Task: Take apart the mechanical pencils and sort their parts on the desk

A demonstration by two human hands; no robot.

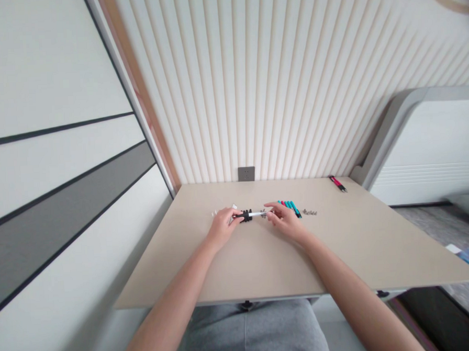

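Observation:
My left hand (222,226) is closed, thumb and fingers pinching the black end of a slim pen (256,214). The pen lies level just above the tabletop, with a pale, clear-looking middle. At its other end is my right hand (286,220), index finger stretched out and thumb and other fingertips close around the thin tip. Small black parts (247,216) lie behind and under the pen. Several teal barrels (292,206) and a red one (283,203) lie beyond my right hand. Small white pieces (234,206) show by my left hand, partly hidden.
Small grey metal pieces (309,212) lie right of the barrels. A red and black pen (338,183) rests near the back right corner of the beige table (263,268). A ribbed wall with a dark socket (246,174) stands behind, a white cabinet (63,205) at left.

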